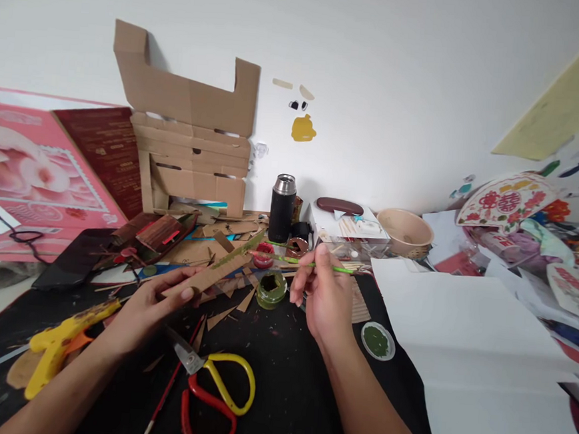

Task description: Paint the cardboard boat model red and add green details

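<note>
My left hand [155, 307] is closed on the near end of a long cardboard strip [223, 266], which slants up to the right. Green paint covers part of the strip's upper edge. Pinched in my right hand [327, 293] is a thin paintbrush with a bright green handle [343, 269]; its tip points left, towards the strip. Whether the bristles touch the cardboard, I cannot tell. Below the strip's far end stands an uncapped jar of green paint [271, 290]. Its lid [378, 341], green inside, lies to the right of my right hand.
Scissors [219, 385] with red and yellow handles lie in front, beside a red pencil-like stick [172, 381]. A yellow glue gun [62, 343] is at left. Behind are cardboard scraps, a black flask [282, 210], a red paint pot [264, 255] and a beige bowl [405, 231]. White paper [461, 324] covers the right.
</note>
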Demonstrator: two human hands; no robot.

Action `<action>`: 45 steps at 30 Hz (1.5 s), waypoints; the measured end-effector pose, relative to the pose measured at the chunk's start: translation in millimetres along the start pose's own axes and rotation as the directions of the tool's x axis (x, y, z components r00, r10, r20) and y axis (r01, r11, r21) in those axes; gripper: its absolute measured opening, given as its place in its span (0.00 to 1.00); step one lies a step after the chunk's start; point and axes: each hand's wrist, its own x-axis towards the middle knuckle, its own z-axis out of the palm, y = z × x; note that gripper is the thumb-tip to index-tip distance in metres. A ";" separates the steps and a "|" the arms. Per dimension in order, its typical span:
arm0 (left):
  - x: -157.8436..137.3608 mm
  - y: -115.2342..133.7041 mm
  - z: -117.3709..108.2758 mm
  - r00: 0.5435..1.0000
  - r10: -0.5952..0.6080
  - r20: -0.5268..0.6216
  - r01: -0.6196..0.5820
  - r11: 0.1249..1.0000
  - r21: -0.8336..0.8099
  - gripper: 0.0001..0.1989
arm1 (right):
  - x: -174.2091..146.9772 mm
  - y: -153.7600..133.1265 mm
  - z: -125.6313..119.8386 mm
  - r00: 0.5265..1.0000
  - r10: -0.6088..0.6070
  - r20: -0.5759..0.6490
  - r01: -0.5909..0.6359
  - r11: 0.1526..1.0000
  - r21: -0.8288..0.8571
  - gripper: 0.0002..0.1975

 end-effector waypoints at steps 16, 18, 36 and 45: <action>-1.3 -0.4 0.8 1.000 -0.006 0.008 0.006 1.000 -0.013 0.36 | -3.2 1.0 3.3 1.000 0.003 0.026 -0.003 1.000 -0.012 0.30; -1.2 0.1 0.9 1.000 -0.010 0.001 0.010 1.000 0.000 0.37 | -5.6 4.5 4.9 0.998 0.017 0.063 -0.015 1.000 -0.024 0.30; -1.6 7.1 6.1 0.999 -0.027 -0.042 0.028 1.000 0.007 0.41 | -5.0 5.9 3.5 0.999 -0.020 0.039 0.022 0.998 -0.053 0.30; -1.3 2.9 7.5 0.999 -0.038 -0.025 0.039 0.999 0.020 0.42 | -14.5 10.2 12.6 0.986 0.061 0.158 -0.050 0.996 -0.071 0.31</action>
